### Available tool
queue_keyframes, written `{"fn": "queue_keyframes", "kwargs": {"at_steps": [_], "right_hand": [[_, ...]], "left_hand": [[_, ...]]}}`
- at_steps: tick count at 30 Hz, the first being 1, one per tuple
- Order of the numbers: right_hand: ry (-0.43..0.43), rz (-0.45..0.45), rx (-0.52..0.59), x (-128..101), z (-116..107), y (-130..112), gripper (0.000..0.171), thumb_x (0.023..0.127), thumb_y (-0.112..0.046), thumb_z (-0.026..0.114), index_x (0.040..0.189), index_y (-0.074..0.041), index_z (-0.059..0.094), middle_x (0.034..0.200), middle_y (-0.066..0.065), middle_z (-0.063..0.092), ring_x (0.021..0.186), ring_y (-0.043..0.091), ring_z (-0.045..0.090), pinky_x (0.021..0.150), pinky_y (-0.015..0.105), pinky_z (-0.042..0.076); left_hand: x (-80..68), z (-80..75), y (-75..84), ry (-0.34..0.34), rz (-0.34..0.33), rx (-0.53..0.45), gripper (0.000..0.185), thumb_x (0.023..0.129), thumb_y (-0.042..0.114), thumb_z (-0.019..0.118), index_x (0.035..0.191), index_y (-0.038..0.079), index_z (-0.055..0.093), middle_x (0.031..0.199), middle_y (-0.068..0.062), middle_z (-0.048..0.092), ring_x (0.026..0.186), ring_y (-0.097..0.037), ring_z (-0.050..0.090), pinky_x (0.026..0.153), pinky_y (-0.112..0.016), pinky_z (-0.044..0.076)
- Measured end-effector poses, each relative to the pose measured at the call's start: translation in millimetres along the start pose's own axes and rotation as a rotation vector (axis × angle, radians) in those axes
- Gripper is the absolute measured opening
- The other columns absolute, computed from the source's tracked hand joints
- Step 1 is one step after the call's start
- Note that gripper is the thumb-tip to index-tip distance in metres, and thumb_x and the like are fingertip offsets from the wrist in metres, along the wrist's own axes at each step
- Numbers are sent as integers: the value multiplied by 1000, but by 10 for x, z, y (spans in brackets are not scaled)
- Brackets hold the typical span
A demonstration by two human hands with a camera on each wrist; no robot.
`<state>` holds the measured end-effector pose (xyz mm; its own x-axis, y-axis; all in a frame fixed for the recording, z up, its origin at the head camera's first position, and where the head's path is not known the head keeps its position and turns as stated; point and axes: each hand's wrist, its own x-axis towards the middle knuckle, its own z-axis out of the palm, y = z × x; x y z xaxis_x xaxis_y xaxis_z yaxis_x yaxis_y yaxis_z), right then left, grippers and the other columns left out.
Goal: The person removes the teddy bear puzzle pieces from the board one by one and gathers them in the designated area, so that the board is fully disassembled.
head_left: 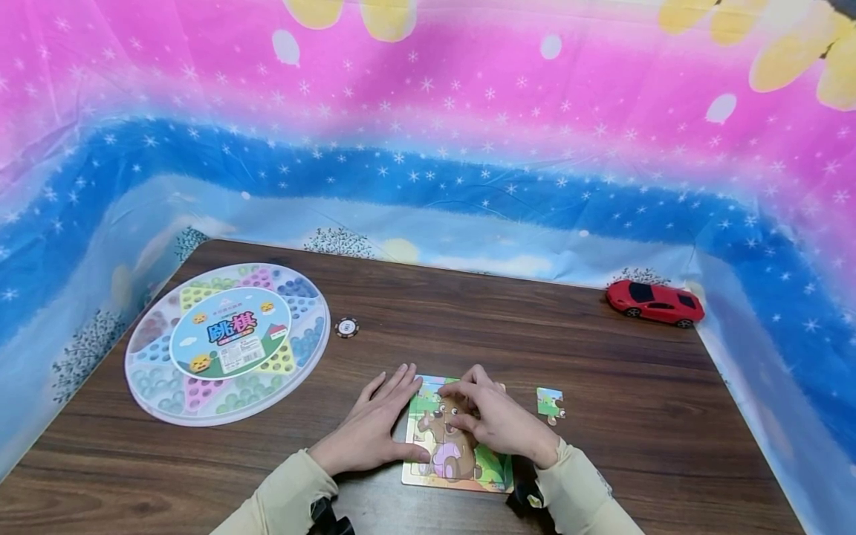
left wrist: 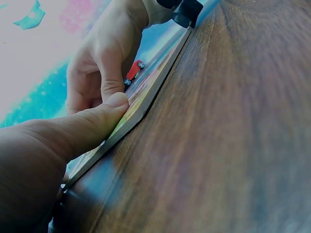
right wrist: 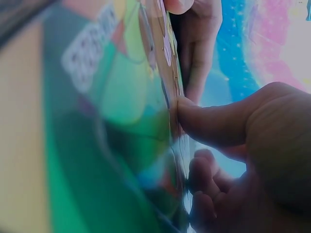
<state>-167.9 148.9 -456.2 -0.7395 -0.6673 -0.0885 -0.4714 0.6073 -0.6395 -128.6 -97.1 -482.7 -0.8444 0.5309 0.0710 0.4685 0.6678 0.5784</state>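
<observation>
While left hand [head_left: 374, 431] steadies, right hand [head_left: 491, 420] presses puzzle [head_left: 461, 475] — fingers bent.

Bear puzzle [head_left: 461, 453]: flat on the table [head_left: 602, 357], near its front edge, cartoon brown bear on green and yellow ground, partly covered by hands. Loose piece [head_left: 550, 404]: green and blue, flat, just right of the puzzle, apart from it.

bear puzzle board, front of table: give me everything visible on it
The puzzle board is a thin, flat, cardboard-looking square with a cartoon brown bear on green and a yellowish border. It lies flat on the dark wooden table near the front edge. The left hand rests at its left side, thumb on the edge; the right hand presses fingertips onto the picture. One loose piece lies apart, to its right.
</observation>
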Motion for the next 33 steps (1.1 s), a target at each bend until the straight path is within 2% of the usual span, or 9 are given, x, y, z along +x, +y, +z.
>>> {"fn": "queue_keyframes", "kwargs": {"at_steps": [3, 10, 15, 21, 23, 27, 33], "right_hand": [[5, -1, 5, 2, 8, 7, 39, 95, -23, 64, 133, -18, 58, 109, 1, 40, 80, 13, 45, 75, 35, 35], [51, -18, 53, 6, 14, 21, 36, 93, -20, 68, 128, -18, 61, 112, 3, 35, 84, 19, 44, 71, 29, 42], [79, -7, 43, 12, 20, 20, 35, 90, -21, 71, 124, -21, 63, 115, 0, 37, 91, 20, 37, 74, 33, 39], [125, 2, 1, 19, 25, 15, 34, 87, -25, 74, 120, -26, 66, 117, -6, 43, 93, 21, 30, 77, 41, 27], [134, -3, -8, 19, 26, 13, 33, 87, -25, 74, 118, -27, 67, 115, -7, 46, 93, 20, 32, 78, 42, 26], [128, -24, -15, 20, 26, 8, 32, 88, -24, 74, 118, -24, 65, 109, -8, 49, 91, 16, 39, 80, 41, 32], [113, -47, -19, 20, 27, -5, 28, 94, -16, 67, 121, -21, 63, 108, -8, 51, 81, 11, 49, 73, 32, 44]], "left_hand": [[-1, -1, 0, 1, 0, 1, 108, 77, 66, 68, 152, 0, 27, 160, -18, 16, 148, -27, 10, 117, -49, 3], [2, 4, -6, -2, 1, 9, 108, 77, 68, 66, 153, 0, 27, 160, -18, 15, 148, -27, 10, 117, -49, 3], [-1, -2, -3, -3, 3, 5, 108, 78, 68, 66, 153, 0, 26, 160, -17, 15, 148, -28, 10, 117, -50, 3], [1, 0, -3, -6, -1, 4, 109, 77, 67, 67, 153, 1, 26, 160, -17, 14, 148, -26, 9, 117, -48, 2], [3, 1, -3, -5, 0, 3, 109, 77, 67, 67, 153, 1, 26, 160, -17, 14, 148, -26, 9, 117, -48, 3], [6, -3, -4, -7, 2, 0, 108, 77, 67, 66, 153, 1, 26, 160, -17, 14, 148, -27, 9, 117, -50, 3], [-1, -10, -4, -11, 2, -2, 108, 78, 66, 66, 153, 1, 26, 160, -17, 14, 148, -28, 9, 117, -51, 2]]}}
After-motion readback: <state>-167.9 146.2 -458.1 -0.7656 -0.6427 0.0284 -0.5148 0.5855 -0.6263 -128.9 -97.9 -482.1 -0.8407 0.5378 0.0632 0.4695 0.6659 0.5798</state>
